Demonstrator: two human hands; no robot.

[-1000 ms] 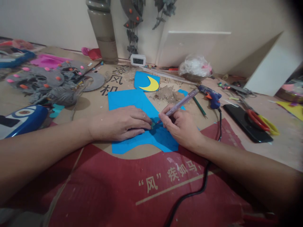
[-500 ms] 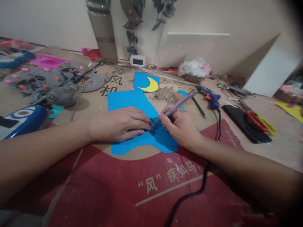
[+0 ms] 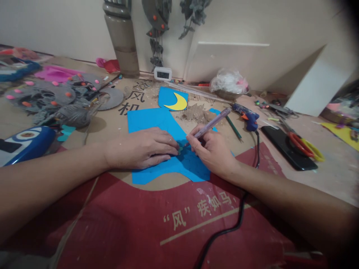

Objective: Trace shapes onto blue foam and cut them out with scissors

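A sheet of blue craft paper [image 3: 148, 119] with an irregular cut outline lies on the cardboard, faint curved lines drawn on its lower right part. My left hand [image 3: 154, 147] rests flat on it, fingers stretched out. Its fingertips press a small teal piece [image 3: 180, 148], mostly covered by them. In my right hand [image 3: 214, 151] is a light purple pen [image 3: 211, 123], pinched between thumb and fingers. The pen's tip points down at the paper beside the teal piece. Behind the sheet, a yellow crescent [image 3: 181, 102] lies on a smaller blue piece [image 3: 164, 95].
A glue gun [image 3: 248, 117] with a black cord [image 3: 238, 224] lies to the right, near a green pencil [image 3: 234, 127]. Scissors [image 3: 304, 145] rest on a black phone [image 3: 277, 142]. Grey yarn [image 3: 74, 114] and felt pieces crowd the left. A small clock [image 3: 163, 74] stands at the back.
The pen and my right hand have shifted very slightly left with the tip still by the teal piece. My left hand stays on the paper. The camera view has moved a little.
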